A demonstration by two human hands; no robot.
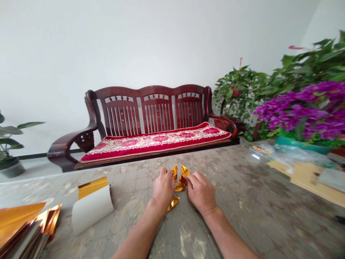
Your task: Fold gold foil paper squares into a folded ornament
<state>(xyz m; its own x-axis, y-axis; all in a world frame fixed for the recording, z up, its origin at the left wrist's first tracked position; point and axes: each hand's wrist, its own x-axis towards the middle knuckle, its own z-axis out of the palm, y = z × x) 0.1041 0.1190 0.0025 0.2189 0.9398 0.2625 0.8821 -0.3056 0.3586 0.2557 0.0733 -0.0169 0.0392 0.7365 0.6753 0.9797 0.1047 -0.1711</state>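
Over the middle of the table, my left hand (164,187) and my right hand (201,190) face each other, both closed in a pinch. Between them is a piece of shiny gold foil paper (183,180), folded into pointed shapes and gripped at its sides. One upright tip stands by each hand's fingers. Another gold point (173,204) shows below, close to my left wrist; whether it belongs to the same piece I cannot tell. My fingertips partly hide the folds.
Left lie a curled gold-and-white sheet (93,208) and a stack of gold foil sheets (24,230). Cardboard (309,178), clear plastic wrapping (291,154) and purple flowers (304,109) occupy the right side. A wooden bench (151,108) stands beyond the patterned table (231,212).
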